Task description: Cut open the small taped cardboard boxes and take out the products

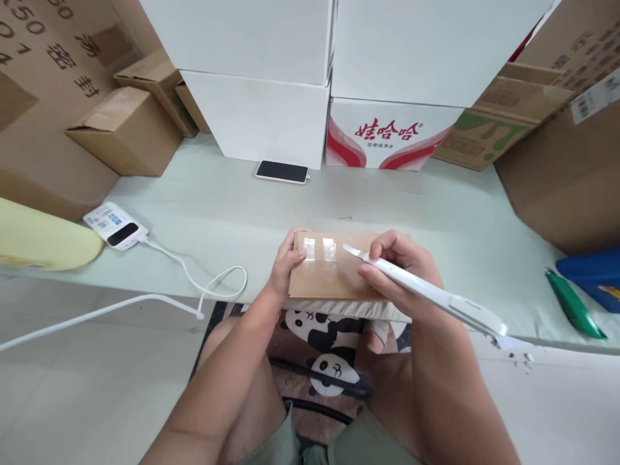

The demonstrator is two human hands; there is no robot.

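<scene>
A small brown cardboard box (324, 281) lies at the table's near edge, with strips of clear tape (329, 249) across its upper seam. My left hand (285, 261) grips the box's left end, thumb on top and the other fingers mostly hidden behind it. In my right hand (400, 268) is a white utility knife (426, 290), closed between thumb and fingers. Its blade is out and points left, over the box top just right of the tape. Whether the tip touches the cardboard I cannot tell.
White cartons (271, 119) stand stacked at the back, with a phone (282, 172) before them. A white device (116, 225) with a cable lies left, near brown boxes (128, 132). At right are a green cutter (574, 303) and a blue object (593, 278).
</scene>
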